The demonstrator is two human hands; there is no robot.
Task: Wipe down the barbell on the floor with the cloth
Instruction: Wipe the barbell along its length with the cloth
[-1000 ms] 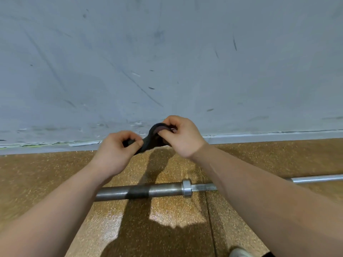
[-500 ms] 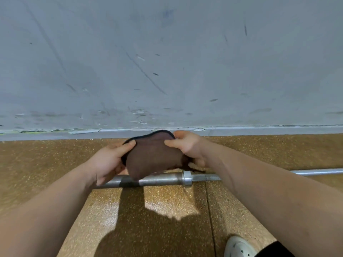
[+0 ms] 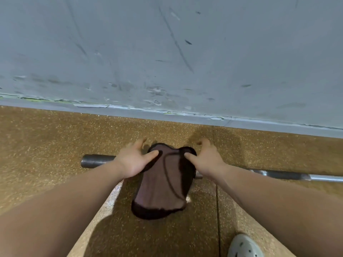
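the barbell (image 3: 98, 160) lies on the floor (image 3: 46, 138) near its wall-side edge, with the dark cloth (image 3: 157, 193) hanging spread across its thick end section. the left hand (image 3: 132, 163) and right hand (image 3: 207, 163) each pinch an upper corner. this looks like the laying-on step; next the cloth wants wrapping round the barbell and sliding along it.

Two bare forearms, uncovered from elbow to wrist, reach in from 7 and 5 o'clock. The left hand (image 3: 132, 162) and right hand (image 3: 207, 162) are ungloved. At 5 o'clock, by the lower edge, is a pale grey moulded clog shoe (image 3: 245, 246) with dark vent holes.
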